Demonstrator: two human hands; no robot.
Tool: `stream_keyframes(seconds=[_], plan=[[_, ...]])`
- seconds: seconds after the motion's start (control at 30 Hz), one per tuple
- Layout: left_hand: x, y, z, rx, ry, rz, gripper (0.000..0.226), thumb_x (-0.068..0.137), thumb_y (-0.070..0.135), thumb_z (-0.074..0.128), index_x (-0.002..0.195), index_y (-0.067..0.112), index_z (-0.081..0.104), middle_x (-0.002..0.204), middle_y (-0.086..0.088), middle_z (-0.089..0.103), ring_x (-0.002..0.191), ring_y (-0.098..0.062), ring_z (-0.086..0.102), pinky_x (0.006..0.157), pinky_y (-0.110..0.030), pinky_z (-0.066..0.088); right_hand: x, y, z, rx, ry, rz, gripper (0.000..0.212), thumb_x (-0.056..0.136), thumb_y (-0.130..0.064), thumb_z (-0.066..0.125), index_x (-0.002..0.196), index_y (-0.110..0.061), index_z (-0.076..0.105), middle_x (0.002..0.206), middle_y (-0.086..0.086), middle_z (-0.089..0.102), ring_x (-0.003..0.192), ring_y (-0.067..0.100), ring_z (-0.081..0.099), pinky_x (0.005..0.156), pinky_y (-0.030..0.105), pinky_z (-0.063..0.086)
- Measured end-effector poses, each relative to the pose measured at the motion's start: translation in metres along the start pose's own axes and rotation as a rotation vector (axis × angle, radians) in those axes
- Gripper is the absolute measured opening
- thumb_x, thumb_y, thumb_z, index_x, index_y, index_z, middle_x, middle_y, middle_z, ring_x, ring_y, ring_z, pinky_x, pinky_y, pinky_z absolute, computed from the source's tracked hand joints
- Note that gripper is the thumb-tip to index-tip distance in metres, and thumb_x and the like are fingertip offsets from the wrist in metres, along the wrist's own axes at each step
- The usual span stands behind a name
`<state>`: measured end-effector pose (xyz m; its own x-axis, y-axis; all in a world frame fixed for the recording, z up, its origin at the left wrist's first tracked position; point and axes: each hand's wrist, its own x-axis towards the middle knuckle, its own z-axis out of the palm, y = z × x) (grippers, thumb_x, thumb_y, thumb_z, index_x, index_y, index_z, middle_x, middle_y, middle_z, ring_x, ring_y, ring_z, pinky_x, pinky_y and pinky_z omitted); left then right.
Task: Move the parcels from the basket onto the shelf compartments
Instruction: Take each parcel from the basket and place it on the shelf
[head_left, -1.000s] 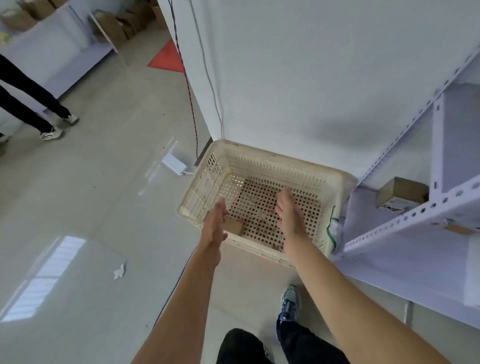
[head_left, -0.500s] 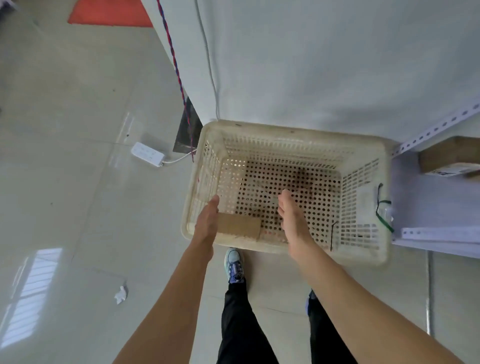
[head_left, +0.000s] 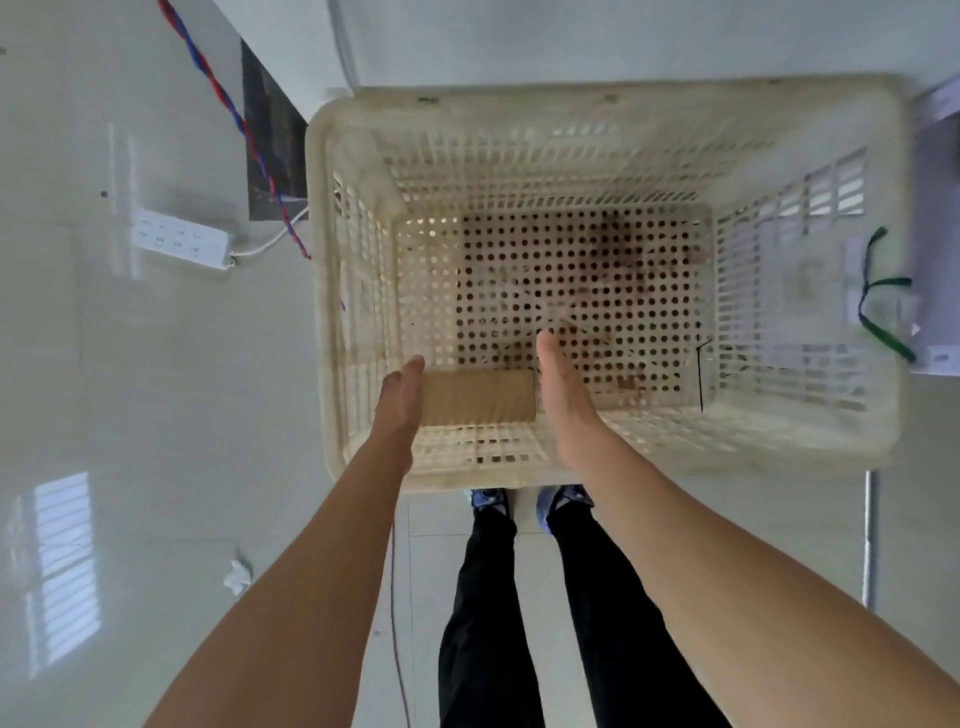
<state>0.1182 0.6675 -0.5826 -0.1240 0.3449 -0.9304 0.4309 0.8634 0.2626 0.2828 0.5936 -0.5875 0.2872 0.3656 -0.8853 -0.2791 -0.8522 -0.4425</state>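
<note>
My left hand (head_left: 399, 400) and right hand (head_left: 563, 397), both flat with fingers extended, flank a brown parcel (head_left: 478, 397) lying between them at the near wall of the cream basket (head_left: 613, 111); contact unclear.

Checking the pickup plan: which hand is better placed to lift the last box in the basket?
Neither alone. The left hand and right hand flank the cardboard box at the near wall of the basket, both open. If one must lead, the left looks nearer the box's end.
</note>
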Motion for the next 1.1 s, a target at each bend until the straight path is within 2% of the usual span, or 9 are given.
stream_keyframes(seconds=[0.2,0.4,0.6,0.73,0.97,1.03,1.1], plan=[[0.046,-0.006,0.010,-0.022,0.001,-0.099,0.078,0.105,0.066,0.042,0.170,0.031,0.017,0.178,-0.001,0.016,0.163,-0.033,0.017,0.127,-0.059,0.016,0.050,0.011,0.012,-0.063,0.017,0.070,0.073,0.108,-0.066,0.019,0.167,-0.024,0.022,0.175,0.002,0.017,0.161,0.024,0.017,0.130,0.049,0.016],[0.072,-0.004,0.014,-0.039,0.032,-0.169,0.078,0.105,0.066,0.043,0.169,0.028,0.023,0.176,-0.004,0.022,0.161,-0.036,0.021,0.126,-0.057,0.020,0.073,0.018,0.015,-0.042,-0.009,0.124,0.071,0.109,-0.063,0.020,0.167,-0.023,0.022,0.175,0.002,0.017,0.160,0.025,0.018,0.127,0.047,0.018],[0.084,-0.004,0.019,-0.056,0.017,-0.156,0.079,0.104,0.066,0.046,0.168,0.023,0.027,0.175,-0.007,0.025,0.161,-0.033,0.022,0.128,-0.052,0.018,0.081,0.019,0.018,0.027,-0.027,0.185,0.073,0.106,-0.068,0.021,0.167,-0.028,0.019,0.176,-0.001,0.013,0.161,0.026,0.015,0.127,0.054,0.016],[0.080,-0.001,0.018,-0.093,0.046,-0.153,0.077,0.103,0.065,0.049,0.166,0.024,0.032,0.172,-0.006,0.030,0.158,-0.034,0.028,0.128,-0.052,0.021,0.074,0.015,0.016,0.050,-0.019,0.171,0.073,0.107,-0.067,0.022,0.167,-0.027,0.019,0.176,0.000,0.013,0.161,0.026,0.015,0.127,0.053,0.016],[0.034,0.017,0.010,-0.237,0.013,0.011,0.066,0.103,0.063,0.052,0.157,0.026,0.047,0.162,-0.001,0.047,0.148,-0.025,0.043,0.126,-0.051,0.030,0.037,-0.009,-0.004,0.117,0.069,0.015,0.070,0.107,-0.067,0.023,0.166,-0.029,0.023,0.175,-0.002,0.018,0.160,0.024,0.020,0.126,0.050,0.018],[0.012,0.028,0.006,-0.289,0.007,0.073,0.052,0.104,0.059,0.052,0.146,0.027,0.054,0.155,-0.001,0.053,0.140,-0.023,0.050,0.124,-0.050,0.035,0.022,-0.021,-0.013,0.144,0.101,-0.036,0.070,0.106,-0.068,0.024,0.165,-0.030,0.030,0.172,-0.003,0.025,0.157,0.024,0.027,0.125,0.049,0.023],[-0.014,0.043,0.000,-0.380,0.003,0.139,0.043,0.107,0.052,0.053,0.139,0.024,0.058,0.137,-0.001,0.062,0.136,-0.021,0.055,0.122,-0.048,0.039,0.004,-0.035,-0.023,0.170,0.132,-0.112,0.077,0.100,-0.076,0.027,0.161,-0.030,0.038,0.168,-0.001,0.036,0.154,0.025,0.035,0.126,0.051,0.028]])
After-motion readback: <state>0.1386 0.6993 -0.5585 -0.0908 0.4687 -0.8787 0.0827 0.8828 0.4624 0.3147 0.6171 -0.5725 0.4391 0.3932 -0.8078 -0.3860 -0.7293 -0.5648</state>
